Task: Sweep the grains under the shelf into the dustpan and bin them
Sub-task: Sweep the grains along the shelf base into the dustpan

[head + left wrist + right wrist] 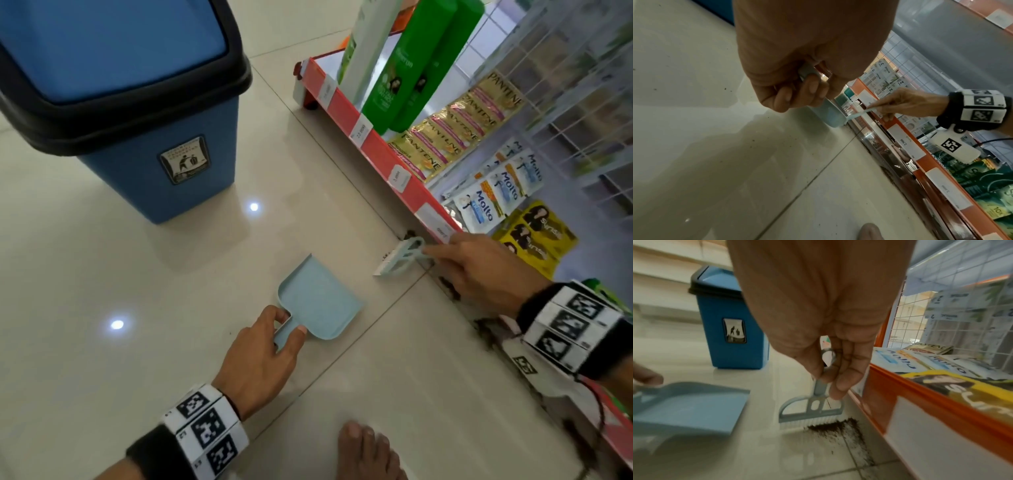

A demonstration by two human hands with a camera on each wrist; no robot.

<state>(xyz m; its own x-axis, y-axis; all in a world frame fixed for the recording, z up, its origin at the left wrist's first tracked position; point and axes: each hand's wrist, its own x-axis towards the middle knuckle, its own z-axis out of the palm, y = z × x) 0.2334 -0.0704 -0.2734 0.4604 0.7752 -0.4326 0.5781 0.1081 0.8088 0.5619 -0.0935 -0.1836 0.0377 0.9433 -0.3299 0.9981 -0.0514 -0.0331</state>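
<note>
A pale blue dustpan [320, 298] [686, 407] [828, 115] lies on the tiled floor, and my left hand [270, 346] [797, 91] grips its short handle. My right hand [476, 267] [830, 369] [894, 104] pinches the thin handle of a small pale blue brush [400, 257] [812, 408] at the foot of the shelf [376, 137]. Its white bristles touch a dark pile of grains [836, 425] lying along the shelf's base. The dustpan's open edge faces the brush, a short gap apart. A blue bin [137, 102] [729, 321] with a black rim and a flap lid stands beyond the dustpan.
The orange-edged shelf [941, 410] runs along the right, stacked with sachets [455, 126] and green bottles [411, 68]. More dark grains [859, 447] trail along the shelf's foot. My bare foot [366, 452] rests on the tiles near the bottom edge.
</note>
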